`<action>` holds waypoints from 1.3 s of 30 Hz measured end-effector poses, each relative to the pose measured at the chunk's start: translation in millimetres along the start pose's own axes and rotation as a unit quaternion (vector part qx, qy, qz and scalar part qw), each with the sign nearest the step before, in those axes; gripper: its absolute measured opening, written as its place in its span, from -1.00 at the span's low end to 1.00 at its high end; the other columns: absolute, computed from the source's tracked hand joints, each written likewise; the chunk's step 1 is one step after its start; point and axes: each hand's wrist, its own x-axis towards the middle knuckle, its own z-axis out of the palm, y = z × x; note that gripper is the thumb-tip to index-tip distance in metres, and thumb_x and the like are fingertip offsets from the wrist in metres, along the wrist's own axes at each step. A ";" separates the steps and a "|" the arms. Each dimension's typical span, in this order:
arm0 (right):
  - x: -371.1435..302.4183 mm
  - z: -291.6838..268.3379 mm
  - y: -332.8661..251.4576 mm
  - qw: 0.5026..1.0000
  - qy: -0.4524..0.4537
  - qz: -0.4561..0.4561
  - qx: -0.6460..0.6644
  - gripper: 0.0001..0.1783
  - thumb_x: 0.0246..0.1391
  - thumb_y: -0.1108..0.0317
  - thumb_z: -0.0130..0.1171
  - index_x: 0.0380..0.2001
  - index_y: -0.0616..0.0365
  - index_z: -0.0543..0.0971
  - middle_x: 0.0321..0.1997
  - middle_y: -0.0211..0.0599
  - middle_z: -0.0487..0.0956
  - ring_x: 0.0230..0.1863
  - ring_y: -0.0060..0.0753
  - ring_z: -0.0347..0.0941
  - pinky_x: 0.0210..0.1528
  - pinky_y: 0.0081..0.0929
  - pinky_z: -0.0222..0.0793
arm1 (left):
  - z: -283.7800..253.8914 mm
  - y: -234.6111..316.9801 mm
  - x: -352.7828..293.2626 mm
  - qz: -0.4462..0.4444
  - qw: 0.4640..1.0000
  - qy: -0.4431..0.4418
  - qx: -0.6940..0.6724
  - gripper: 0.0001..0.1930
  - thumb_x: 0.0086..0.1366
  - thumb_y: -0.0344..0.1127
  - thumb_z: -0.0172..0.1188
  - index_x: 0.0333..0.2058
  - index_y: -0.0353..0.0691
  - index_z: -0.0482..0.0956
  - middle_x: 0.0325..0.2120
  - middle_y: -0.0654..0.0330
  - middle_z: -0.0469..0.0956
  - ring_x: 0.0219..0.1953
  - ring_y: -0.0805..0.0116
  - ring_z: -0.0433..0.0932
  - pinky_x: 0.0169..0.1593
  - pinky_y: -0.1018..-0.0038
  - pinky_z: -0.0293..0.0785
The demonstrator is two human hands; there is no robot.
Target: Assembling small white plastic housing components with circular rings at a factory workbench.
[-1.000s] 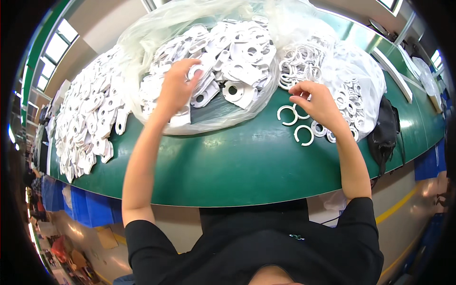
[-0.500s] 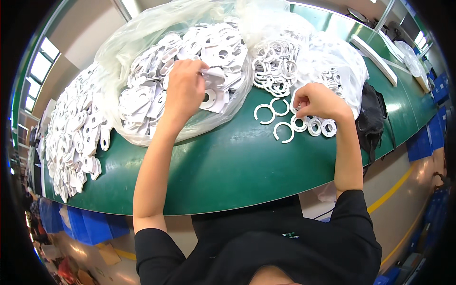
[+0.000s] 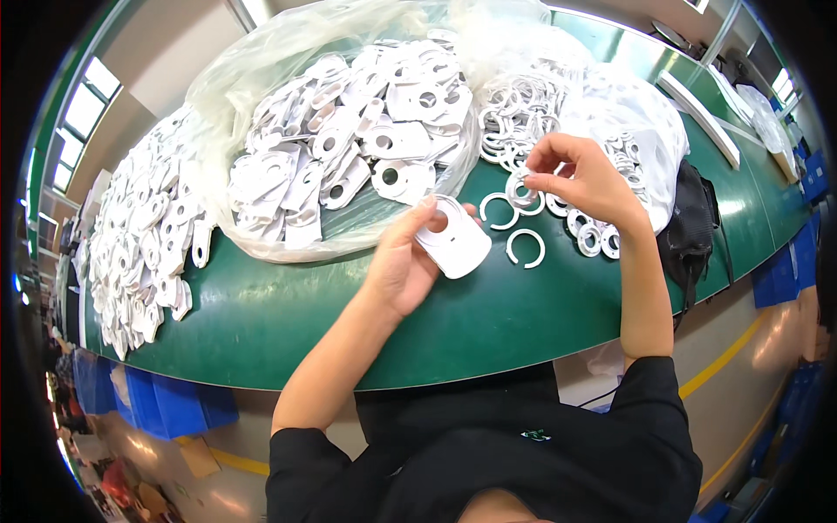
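My left hand (image 3: 403,272) grips a flat white plastic plate (image 3: 466,253), which has a round hole near one end, above the table in front of the big bag. Between the fingertips of my right hand (image 3: 588,179) is a small white ring (image 3: 518,186), held over the loose parts. White open C-shaped rings (image 3: 537,261) lie on the green table just below that hand. Several small round white rings (image 3: 589,241) sit to its right, near its wrist. More white plates (image 3: 403,181) like the held one fill the large clear plastic bag (image 3: 279,253).
On the left, a heap of white plates (image 3: 144,253) spreads over the green table (image 3: 488,340). White rings (image 3: 521,105) pile up at the back, beside a second clear bag (image 3: 649,122). A black bag (image 3: 687,213) and a long white bar (image 3: 702,118) are on the right.
My left hand has drawn back from the big bag, bringing a white plate toward the middle. My right hand has lifted slightly up and left, with a small ring now showing in its fingers.
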 end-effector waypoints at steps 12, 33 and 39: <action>10.8 87.3 19.7 0.990 0.049 -0.120 0.061 -0.88 0.03 0.40 0.19 -0.42 0.25 0.54 -0.40 -0.31 0.47 -0.44 -0.51 0.41 -0.45 -0.55 0.31 | -18.9 -20.7 11.0 -0.063 0.988 -0.097 0.105 -0.61 0.43 -0.09 -0.19 0.13 -0.13 0.20 -0.05 0.13 0.48 -0.11 0.17 0.57 -0.33 0.42 0.56; 6.5 35.8 23.6 0.954 -0.157 -0.141 -0.213 -0.75 -0.13 0.17 0.22 -0.49 0.14 0.62 -0.52 -0.19 0.56 -0.43 -0.13 0.51 -0.37 -0.30 0.39 | -33.9 -22.1 23.0 -0.107 0.978 -0.166 0.068 -0.53 0.42 -0.02 -0.19 0.18 -0.15 0.16 0.02 -0.05 0.42 0.01 0.08 0.48 -0.18 0.42 0.47; 14.9 37.0 33.2 0.978 0.033 -0.188 -0.079 -0.80 -0.09 0.33 0.22 -0.36 0.17 0.59 -0.48 -0.17 0.56 -0.44 -0.19 0.52 -0.37 -0.38 0.41 | -29.5 -17.2 22.4 -0.110 0.979 -0.149 0.087 -0.57 0.38 -0.13 -0.04 0.13 -0.17 0.21 -0.01 -0.06 0.45 -0.03 0.05 0.51 -0.16 0.36 0.54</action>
